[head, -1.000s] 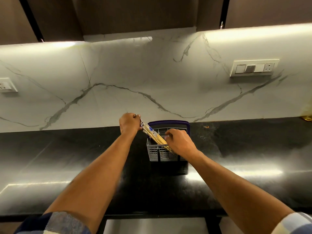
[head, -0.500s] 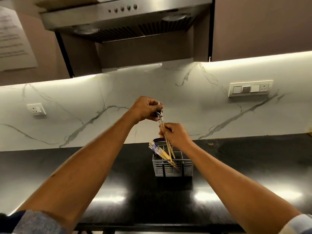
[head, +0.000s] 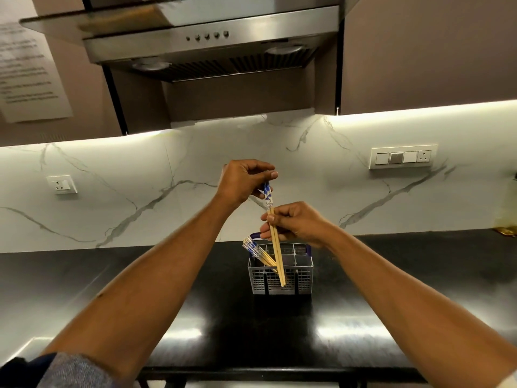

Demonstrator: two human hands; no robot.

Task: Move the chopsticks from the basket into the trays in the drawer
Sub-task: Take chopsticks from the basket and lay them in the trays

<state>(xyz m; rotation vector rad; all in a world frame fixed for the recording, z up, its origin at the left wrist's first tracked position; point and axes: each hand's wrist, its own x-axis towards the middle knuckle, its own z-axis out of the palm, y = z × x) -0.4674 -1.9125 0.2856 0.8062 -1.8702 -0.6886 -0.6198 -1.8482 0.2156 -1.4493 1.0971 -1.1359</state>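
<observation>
From the head camera, both bare forearms reached out over a black, glossy worktop point(head: 195, 317) towards a grey slotted basket point(head: 280, 278) with a purple handle, which stood near the marble back wall. The left hand point(head: 243, 182) was raised above the basket, its grip pinched shut on the blue-and-white patterned tops of a pair of chopsticks point(head: 275, 242). The right hand point(head: 296, 222) sat lower and just to the right, its grip closed round the middle of the same two sticks, thumb across them. That pair hung nearly upright, tilted slightly, with the plain wooden tips showing in front of the basket's near wall; whether the tips were inside or outside the basket could not be told.

A second bundle of chopsticks point(head: 256, 252) remained in the basket, leaning out over its left rim with the patterned ends fanned upward. About five or six ends could be made out, but the exact count was too blurred to fix. The basket's other compartments looked empty of sticks.

The drawer and its trays were nowhere in this view.

On the wall there were two fittings: one single socket point(head: 61, 184) to the left and one four-part switch plate point(head: 402, 157) to the right. One steel extractor hood point(head: 207, 43) with five small buttons hung above, and one printed sheet point(head: 28, 71) was stuck to the left cabinet.
</observation>
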